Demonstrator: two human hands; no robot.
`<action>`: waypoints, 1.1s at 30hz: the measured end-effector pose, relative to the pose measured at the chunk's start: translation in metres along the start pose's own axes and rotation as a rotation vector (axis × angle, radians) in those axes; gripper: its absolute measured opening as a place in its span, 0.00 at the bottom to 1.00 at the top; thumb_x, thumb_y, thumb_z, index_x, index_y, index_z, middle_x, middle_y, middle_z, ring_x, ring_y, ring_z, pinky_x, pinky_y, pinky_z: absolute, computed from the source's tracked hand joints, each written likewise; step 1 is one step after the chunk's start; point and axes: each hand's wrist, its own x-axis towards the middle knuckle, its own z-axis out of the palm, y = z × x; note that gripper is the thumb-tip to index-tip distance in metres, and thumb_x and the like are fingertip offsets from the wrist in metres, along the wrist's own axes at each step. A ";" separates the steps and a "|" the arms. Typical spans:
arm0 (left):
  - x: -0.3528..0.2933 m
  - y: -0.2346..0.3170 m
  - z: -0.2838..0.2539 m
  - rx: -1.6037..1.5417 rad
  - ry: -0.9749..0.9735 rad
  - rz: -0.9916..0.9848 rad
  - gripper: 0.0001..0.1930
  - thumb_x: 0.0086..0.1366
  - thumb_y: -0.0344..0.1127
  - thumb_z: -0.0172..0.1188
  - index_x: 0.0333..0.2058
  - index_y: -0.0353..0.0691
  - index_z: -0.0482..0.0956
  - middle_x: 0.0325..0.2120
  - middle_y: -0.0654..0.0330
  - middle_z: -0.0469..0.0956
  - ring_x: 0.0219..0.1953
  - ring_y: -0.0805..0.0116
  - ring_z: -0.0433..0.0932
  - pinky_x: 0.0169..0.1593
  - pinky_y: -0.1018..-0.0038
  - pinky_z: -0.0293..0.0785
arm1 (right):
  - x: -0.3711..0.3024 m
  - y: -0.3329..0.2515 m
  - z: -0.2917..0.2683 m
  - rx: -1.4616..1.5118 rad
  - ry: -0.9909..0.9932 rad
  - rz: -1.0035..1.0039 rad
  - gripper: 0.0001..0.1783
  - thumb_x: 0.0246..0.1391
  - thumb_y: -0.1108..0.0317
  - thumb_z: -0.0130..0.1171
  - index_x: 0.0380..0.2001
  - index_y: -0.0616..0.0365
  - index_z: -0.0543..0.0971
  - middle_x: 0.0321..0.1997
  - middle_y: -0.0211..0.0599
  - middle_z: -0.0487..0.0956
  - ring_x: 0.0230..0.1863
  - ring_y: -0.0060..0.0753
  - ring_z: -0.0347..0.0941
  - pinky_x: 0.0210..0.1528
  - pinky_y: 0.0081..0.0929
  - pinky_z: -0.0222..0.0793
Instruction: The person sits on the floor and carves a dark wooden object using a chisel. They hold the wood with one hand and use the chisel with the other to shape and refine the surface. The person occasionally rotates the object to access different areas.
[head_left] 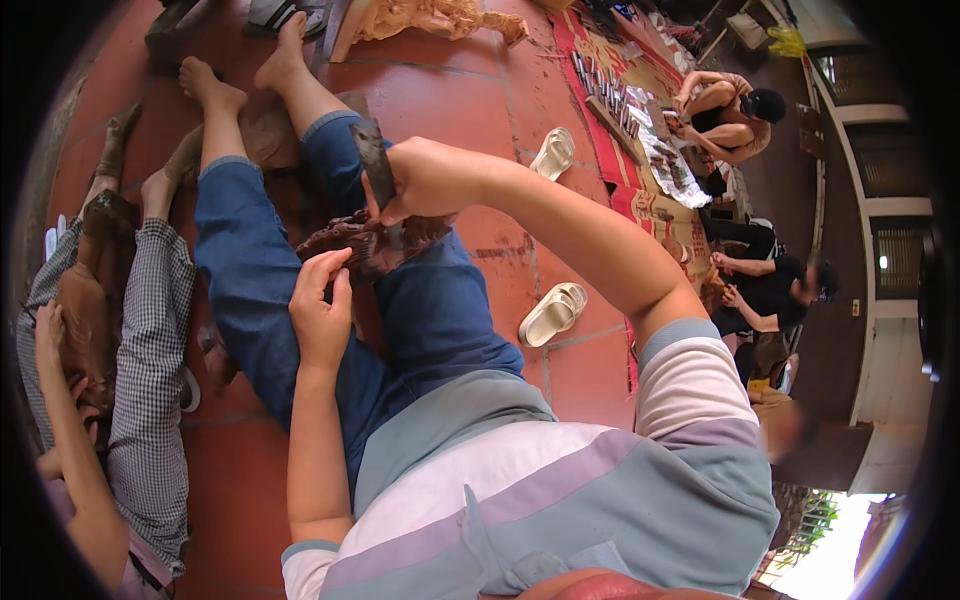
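Dark brown wood carving (372, 243) sitting on lap, across blue-jeaned thighs (430, 310), legs stretched out over red tile floor (440, 100). Right hand (425, 180) gripping a flat dark tool (372, 160), prob a rasp or chisel, blade end pointing away from body, fingers wrapped tight round it just above the carving. Left hand (322, 310) bracing near end of the piece, thumb + fingertips pinching the edge, palm off the wood.

Doing it well, imo:
- keeping left grip clamped low + behind the tool path, never ahead of the edge
- pinning the carving against the thigh so no rocking under load
- working short strokes, away from body, light pressure
- holding the right wrist stiff, driving from the forearm
- checking grain direction, detail too fine to read here

Risk: slipping tool heading toward leg or left fingers, since no bench or vise backing the work.

Nearby: white sandals (552, 312) on tiles to the right, another person in checked trousers (150, 340) seated close on the left, more people by a red patterned mat (640, 130) w/ rows of tools, well apart.
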 end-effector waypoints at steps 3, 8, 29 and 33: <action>0.001 0.002 0.002 0.050 0.000 0.025 0.11 0.60 0.22 0.55 0.41 0.36 0.80 0.39 0.56 0.78 0.40 0.65 0.78 0.46 0.74 0.73 | 0.005 -0.001 -0.013 0.073 -0.020 0.059 0.07 0.44 0.71 0.65 0.31 0.55 0.81 0.27 0.36 0.81 0.30 0.33 0.78 0.33 0.31 0.73; 0.000 -0.004 0.004 0.068 -0.033 0.010 0.10 0.63 0.22 0.54 0.42 0.36 0.80 0.40 0.59 0.79 0.44 0.68 0.77 0.50 0.76 0.70 | -0.003 0.000 -0.004 -0.018 0.029 -0.063 0.09 0.44 0.69 0.65 0.32 0.55 0.81 0.26 0.37 0.80 0.27 0.30 0.78 0.32 0.29 0.73; -0.002 -0.004 0.004 0.042 0.025 0.016 0.13 0.57 0.23 0.58 0.41 0.39 0.81 0.38 0.56 0.79 0.42 0.57 0.78 0.48 0.68 0.73 | -0.022 -0.001 -0.023 0.342 0.180 -0.091 0.05 0.49 0.76 0.62 0.31 0.61 0.77 0.30 0.28 0.77 0.32 0.19 0.75 0.37 0.19 0.74; -0.004 0.004 0.007 0.223 -0.008 0.161 0.24 0.53 0.31 0.63 0.51 0.45 0.77 0.52 0.55 0.71 0.55 0.52 0.68 0.58 0.62 0.64 | -0.077 0.012 -0.036 0.525 0.503 -0.178 0.08 0.53 0.76 0.62 0.37 0.64 0.78 0.33 0.32 0.79 0.35 0.20 0.76 0.41 0.20 0.73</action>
